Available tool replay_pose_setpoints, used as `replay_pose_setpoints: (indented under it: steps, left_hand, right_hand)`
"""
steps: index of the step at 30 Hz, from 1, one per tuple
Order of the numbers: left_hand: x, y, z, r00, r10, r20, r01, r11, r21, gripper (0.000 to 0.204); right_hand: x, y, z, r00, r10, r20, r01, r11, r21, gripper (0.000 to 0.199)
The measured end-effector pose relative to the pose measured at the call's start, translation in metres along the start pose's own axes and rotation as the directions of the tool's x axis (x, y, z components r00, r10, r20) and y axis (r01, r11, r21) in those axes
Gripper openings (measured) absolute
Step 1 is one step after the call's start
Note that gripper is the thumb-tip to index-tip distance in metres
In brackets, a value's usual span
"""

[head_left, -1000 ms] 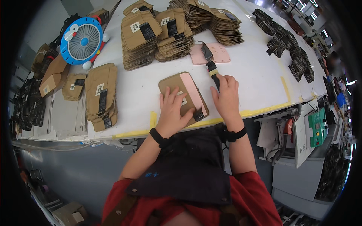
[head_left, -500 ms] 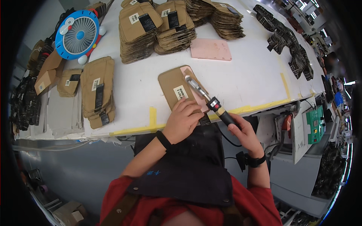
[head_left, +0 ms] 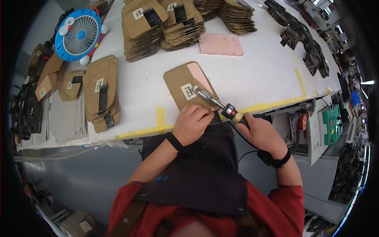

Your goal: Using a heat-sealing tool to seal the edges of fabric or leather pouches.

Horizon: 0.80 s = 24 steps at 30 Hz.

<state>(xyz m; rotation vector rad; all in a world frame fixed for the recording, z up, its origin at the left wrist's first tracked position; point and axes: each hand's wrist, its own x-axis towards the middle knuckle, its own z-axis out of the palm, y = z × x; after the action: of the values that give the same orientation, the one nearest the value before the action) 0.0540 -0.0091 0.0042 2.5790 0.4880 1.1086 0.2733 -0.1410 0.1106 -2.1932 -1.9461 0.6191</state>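
Observation:
A brown fabric panel [head_left: 177, 79] with a white label lies on the table near its front edge. Down its right side runs a pink strip [head_left: 196, 70], its lower part covered by a brown flap [head_left: 203, 83]. My left hand [head_left: 192, 125] is closed at the panel's lower edge, thumb and fingers pinched on the fabric. My right hand [head_left: 260, 132] grips the black handle of a corded hand tool [head_left: 215, 102] with a narrow metal head and a red button. Its metal tip is over the panel beside the label; contact cannot be made out.
Stacks of brown panels [head_left: 143, 44] stand at the back, with more panels [head_left: 103, 81] at left. A pink board [head_left: 221, 44] lies behind the worked panel. A blue fan [head_left: 81, 34] stands far left. Dark patterned strips [head_left: 300, 34] lie at right. A green box [head_left: 331, 125] hangs below the table.
The brown flap now lies over the lower pink strip, which was bare before. The tool's tip has moved slightly nearer me, and my right hand has shifted right. My left fingers have curled more.

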Motion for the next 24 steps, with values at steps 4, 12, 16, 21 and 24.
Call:
replay_pose_setpoints:
  steps: [4,12,16,21,24]
  left_hand:
    - [-0.002,0.001,0.0,1.0,0.004,-0.024,-0.004,1.0,-0.015,0.026]
    - [-0.001,0.001,0.003,1.0,0.023,-0.013,-0.023,0.999,0.029,0.021]
    - [-0.002,-0.001,0.006,1.0,0.011,-0.014,-0.01,1.0,0.017,0.022]
    - [-0.001,0.001,0.002,0.998,0.007,-0.057,-0.007,1.0,0.001,0.025]
    - [-0.002,0.001,0.001,0.999,0.019,-0.051,-0.018,1.0,0.013,0.024]
  right_hand:
    - [-0.025,-0.007,-0.014,0.988,0.088,0.13,-0.073,0.991,-0.11,0.04]
    - [0.086,-0.01,0.014,0.992,-0.073,-0.107,0.062,0.993,-0.102,0.042]
    - [0.078,-0.007,0.014,0.996,-0.058,-0.075,0.054,0.997,-0.063,0.041]
    - [-0.008,0.005,-0.012,1.0,0.01,0.023,-0.007,0.99,-0.141,0.04]
    - [-0.034,0.001,-0.03,0.983,0.072,0.167,-0.049,0.989,-0.14,0.04]
